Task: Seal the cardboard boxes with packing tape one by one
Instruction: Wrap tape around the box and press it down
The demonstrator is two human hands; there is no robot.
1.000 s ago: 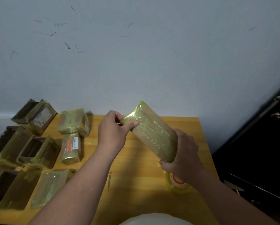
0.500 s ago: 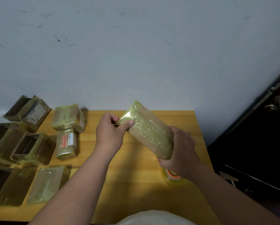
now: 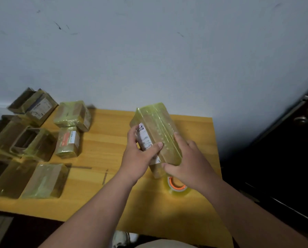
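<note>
A long cardboard box (image 3: 159, 127) wrapped in yellowish tape is held above the wooden table (image 3: 105, 145), tilted with its far end up. A white label shows on its left face. My left hand (image 3: 140, 156) grips that left face, thumb across the label. My right hand (image 3: 189, 158) holds the box's right side and near end, fingers curled round it. A roll of clear packing tape (image 3: 177, 187) with an orange core lies on the table just under my right hand, partly hidden by it.
Several taped and open cardboard boxes crowd the table's left side, such as a sealed one (image 3: 72, 115), a labelled one (image 3: 68, 143) and an open one (image 3: 31, 142). A flat taped box (image 3: 46, 179) lies near the front. A dark door (image 3: 292, 149) stands to the right.
The box has been turned so its labelled side faces me. My left hand slid from the far end down to the label side; the right hand shifted along the right side.
</note>
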